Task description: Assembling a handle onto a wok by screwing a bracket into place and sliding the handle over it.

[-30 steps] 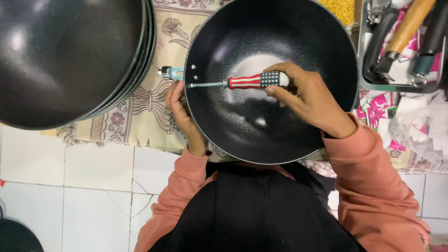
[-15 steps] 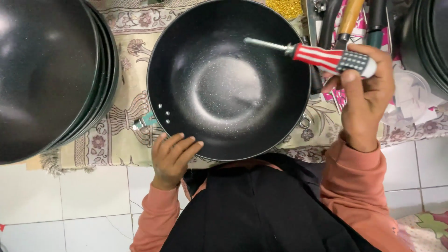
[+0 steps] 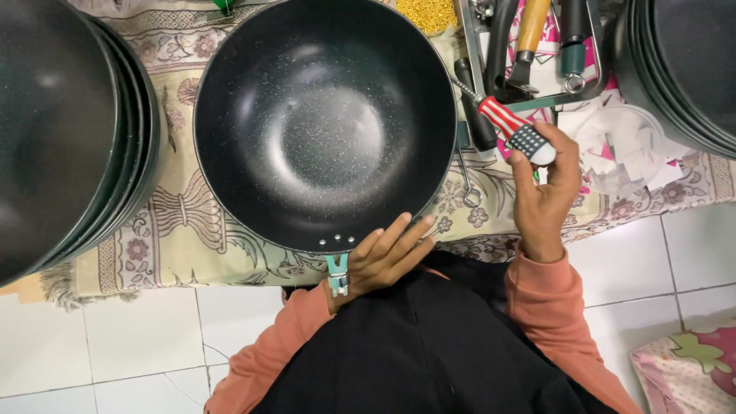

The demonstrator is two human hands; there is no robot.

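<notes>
A black speckled wok [image 3: 322,123] lies on a patterned cloth [image 3: 180,238] in front of me. My left hand [image 3: 387,257] rests against its near rim, beside a small metal handle bracket [image 3: 337,272] fixed by rivets. To the right of the wok, my right hand [image 3: 544,184] holds a screwdriver [image 3: 510,126] with a red-and-white striped handle, its shaft pointing up-left toward a tray of tools.
A stack of black woks [image 3: 69,130] sits at the left, another stack [image 3: 682,61] at the top right. A metal tray [image 3: 537,46] holds several tools. A white round lid [image 3: 621,142] lies to the right. White floor tiles [image 3: 138,337] run along the bottom.
The wok has turned, so its bracket now faces me. My right hand has lifted the screwdriver out of the wok and moved it to the right. My left hand stays on the near rim.
</notes>
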